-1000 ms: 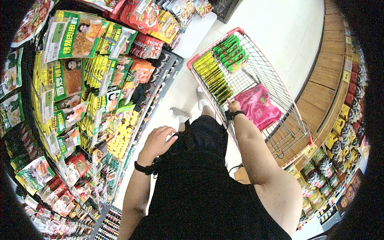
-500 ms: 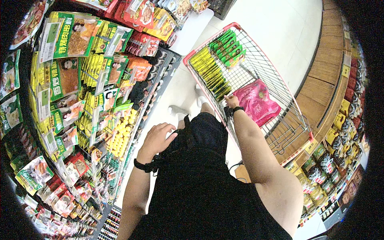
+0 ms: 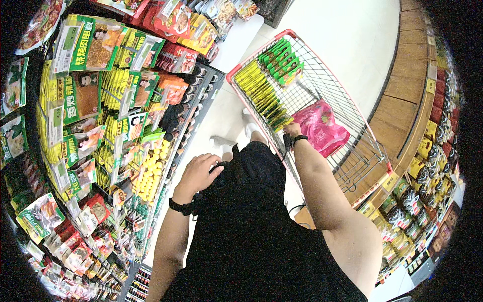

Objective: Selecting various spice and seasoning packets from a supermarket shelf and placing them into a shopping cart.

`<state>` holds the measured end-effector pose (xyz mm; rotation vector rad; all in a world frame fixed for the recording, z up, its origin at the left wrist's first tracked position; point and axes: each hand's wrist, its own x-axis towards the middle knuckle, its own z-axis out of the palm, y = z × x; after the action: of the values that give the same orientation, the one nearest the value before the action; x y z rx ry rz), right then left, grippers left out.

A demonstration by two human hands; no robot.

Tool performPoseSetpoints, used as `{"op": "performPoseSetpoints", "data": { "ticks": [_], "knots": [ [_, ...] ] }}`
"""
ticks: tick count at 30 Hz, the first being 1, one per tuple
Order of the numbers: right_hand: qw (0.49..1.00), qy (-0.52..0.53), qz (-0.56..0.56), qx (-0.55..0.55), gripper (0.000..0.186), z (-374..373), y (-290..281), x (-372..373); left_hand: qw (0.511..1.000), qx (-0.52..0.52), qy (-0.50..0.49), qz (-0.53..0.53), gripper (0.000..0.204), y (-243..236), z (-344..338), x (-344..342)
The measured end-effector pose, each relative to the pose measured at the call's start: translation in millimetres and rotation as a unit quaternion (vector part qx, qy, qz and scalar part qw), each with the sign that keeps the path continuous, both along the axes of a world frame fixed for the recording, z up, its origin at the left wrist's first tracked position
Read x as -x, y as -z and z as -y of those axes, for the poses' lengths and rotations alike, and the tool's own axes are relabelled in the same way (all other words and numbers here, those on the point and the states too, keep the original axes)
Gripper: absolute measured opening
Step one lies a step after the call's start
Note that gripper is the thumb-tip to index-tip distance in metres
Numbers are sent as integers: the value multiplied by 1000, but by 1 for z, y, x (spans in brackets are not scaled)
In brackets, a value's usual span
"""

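Note:
My right hand [image 3: 292, 129] reaches into a wire shopping cart [image 3: 362, 126] with red trim and is closed on the near end of a row of upright yellow packets [image 3: 259, 90]; its fingertips are partly hidden. Beside it lies a pink bag [image 3: 324, 131], and farther up stand several green packets [image 3: 279, 60]. My left hand [image 3: 198, 173] hangs open over my black shorts, left of the cart, its fingers loosely bent and holding nothing.
Hanging seasoning packets [image 3: 90, 45] cover the shelves at left, with yellow items [image 3: 156, 161] lower down. A white board [image 3: 236, 43] juts out at the top. A curved wooden stand [image 3: 397, 90] with packaged goods runs along the right. Pale floor tiles [image 3: 347, 30] show beyond the cart.
Over the last second the cart has shifted slightly up and left in the view. My right hand has moved a little up with it; the near yellow packets look slightly moved at my fingers.

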<state>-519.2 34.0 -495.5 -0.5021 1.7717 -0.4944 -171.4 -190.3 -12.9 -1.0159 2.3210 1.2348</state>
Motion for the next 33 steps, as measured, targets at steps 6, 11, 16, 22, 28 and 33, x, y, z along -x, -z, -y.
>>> {"op": "performPoseSetpoints", "data": {
  "ticks": [6, 11, 16, 22, 28, 33],
  "knots": [
    [966, 246, 61, 40, 23, -3, -32, -3, 999, 21, 19, -27, 23, -2, 2, 6],
    [967, 256, -14, 2, 20, 28, -147, 1, 997, 24, 42, -55, 25, 4, 8, 1],
    [903, 359, -150, 182, 32, 60, -221, -10, 994, 40, 41, -89, 24, 9, 11, -20],
    [851, 392, -140, 319, 21, 80, -266, 1, 992, 48, 29, -116, 25, 10, 18, -49],
    [856, 360, -57, 366, 21, 137, -353, -10, 990, 48, -59, -121, 25, 10, 17, -93],
    [830, 344, 77, 432, 21, 191, -450, -57, 981, 90, -100, -137, 24, 9, 14, -120]
  ]
}}
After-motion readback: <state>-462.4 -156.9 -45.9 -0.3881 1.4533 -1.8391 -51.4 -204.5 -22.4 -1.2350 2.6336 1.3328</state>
